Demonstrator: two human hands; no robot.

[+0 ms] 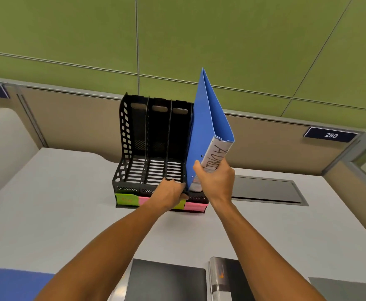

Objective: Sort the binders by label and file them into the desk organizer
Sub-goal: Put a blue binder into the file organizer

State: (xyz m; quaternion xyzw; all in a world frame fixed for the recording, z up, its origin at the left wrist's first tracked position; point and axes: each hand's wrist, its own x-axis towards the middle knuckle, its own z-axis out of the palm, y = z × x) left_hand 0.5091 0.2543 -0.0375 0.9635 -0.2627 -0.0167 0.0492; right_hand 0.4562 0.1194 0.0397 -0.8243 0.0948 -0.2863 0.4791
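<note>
While the blue binder (208,127) tips into the rightmost slot of the organizer (156,148), which stands toward the far edge of the bench (69,213), we've got both hands on the job. Our right hand (215,181) is wrapped around the lower spine, fingers pressed together across the white handwritten label, thumb clamped on the cover side. Our left hand (170,195) is curled at the binder's bottom corner, right against the organizer's front lip, steadying where the two meet; whether it pinches the binder or the rack we can't quite tell.

And that binder looks stiff, folks: rigid board covers, a broad spine, so it won't flop or bend. It's splayed open at the top and looks thinly filled, so we judge it light to moderate, though top-heavy when tilted like this. The plastic cover looks smooth, likely slick, so the spine is the place to hold it, low down, where the hand can close right round. The organizer is light open-work plastic and could slide, so bracing it makes sense.

Three slots stand empty, coloured notes (126,199) marking the front. A black binder (164,281) and a clear-fronted folder (225,276) wait at the near edge.
</note>
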